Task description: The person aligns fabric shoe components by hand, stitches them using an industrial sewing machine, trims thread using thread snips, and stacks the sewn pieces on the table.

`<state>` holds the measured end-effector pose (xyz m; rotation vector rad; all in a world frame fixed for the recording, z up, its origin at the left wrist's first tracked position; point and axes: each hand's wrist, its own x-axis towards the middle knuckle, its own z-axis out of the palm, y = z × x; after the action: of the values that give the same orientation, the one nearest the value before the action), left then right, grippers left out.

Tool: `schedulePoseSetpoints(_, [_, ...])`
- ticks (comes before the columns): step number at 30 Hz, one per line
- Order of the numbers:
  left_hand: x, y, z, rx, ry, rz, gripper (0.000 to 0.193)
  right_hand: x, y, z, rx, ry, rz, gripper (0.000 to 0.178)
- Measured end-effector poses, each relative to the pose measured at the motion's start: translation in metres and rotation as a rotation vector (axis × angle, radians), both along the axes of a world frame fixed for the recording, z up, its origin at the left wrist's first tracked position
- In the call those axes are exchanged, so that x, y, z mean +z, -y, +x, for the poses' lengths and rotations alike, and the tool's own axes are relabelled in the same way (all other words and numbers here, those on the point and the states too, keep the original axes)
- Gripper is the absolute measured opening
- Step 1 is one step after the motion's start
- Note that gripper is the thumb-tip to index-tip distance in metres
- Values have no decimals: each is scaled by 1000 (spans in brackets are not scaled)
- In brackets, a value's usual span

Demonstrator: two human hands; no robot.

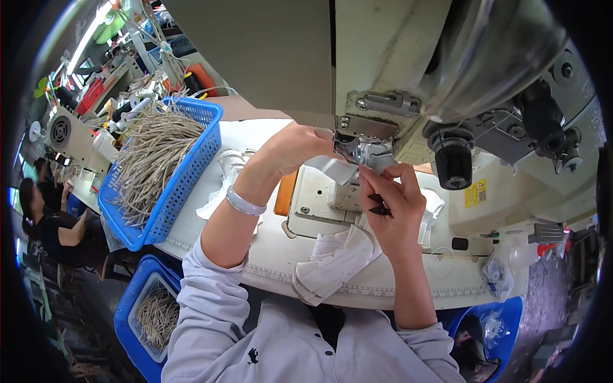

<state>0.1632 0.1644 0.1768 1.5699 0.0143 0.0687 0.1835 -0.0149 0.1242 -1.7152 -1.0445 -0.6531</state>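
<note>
Both my hands are up at the needle area of a large cream sewing machine. My left hand reaches in from the left, its fingertips hidden behind the presser-foot parts. My right hand is closed, with thumb and forefinger pinched close beside the needle. Black thread snips are tucked in its palm, with pointed tips sticking out. Whether the pinch also holds a thread is too small to tell. A pleated strip of white fabric drapes from the machine bed over the table's front edge.
More white fabric lies left of my forearm, and some sits right of my hand. A blue basket of beige cords stands at the left. Below are a blue bin and another. A person sits far left.
</note>
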Motion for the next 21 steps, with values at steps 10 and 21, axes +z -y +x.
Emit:
schedulePoseSetpoints(10, [-14, -23, -3, 137, -118, 35, 35, 7, -13, -7, 19, -94, 37, 19])
schedulePoseSetpoints(21, [-64, 57, -113, 322, 872, 431, 26, -24, 15, -39, 279, -1254, 213, 15])
